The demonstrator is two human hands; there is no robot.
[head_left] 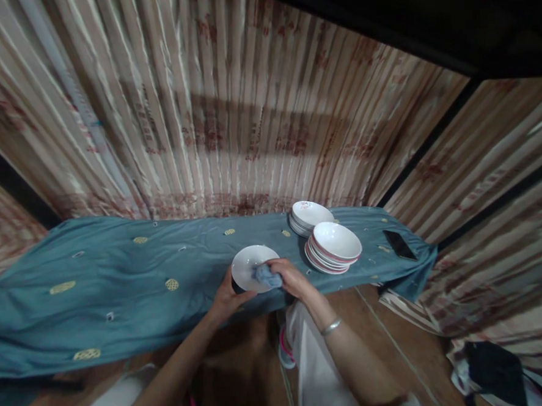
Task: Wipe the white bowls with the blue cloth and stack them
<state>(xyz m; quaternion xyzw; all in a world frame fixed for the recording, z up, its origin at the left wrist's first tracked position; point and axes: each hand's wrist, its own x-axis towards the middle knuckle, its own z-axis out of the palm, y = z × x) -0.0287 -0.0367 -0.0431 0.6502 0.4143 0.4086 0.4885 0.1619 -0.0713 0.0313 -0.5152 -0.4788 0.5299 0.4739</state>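
My left hand [230, 299] grips the near left rim of a white bowl [244, 267], thumb along the edge. The bowl is held tilted toward me over the front part of the table. In my right hand [290, 276] is a bunched blue cloth [267, 277], pressed against the inside of the bowl at its right side. My right fingers are closed around the cloth and partly hide it. To the right of the bowl stand a stack of red-rimmed bowls [335, 242] and, just behind it, a stack of white plates [311, 214].
A green patterned cloth [132, 273] covers the long table. A dark phone [399, 245] lies near its right end. Pleated curtains [248, 125] hang close behind, with dark frame bars at the sides. A dark bundle [495, 370] is on the floor at lower right.
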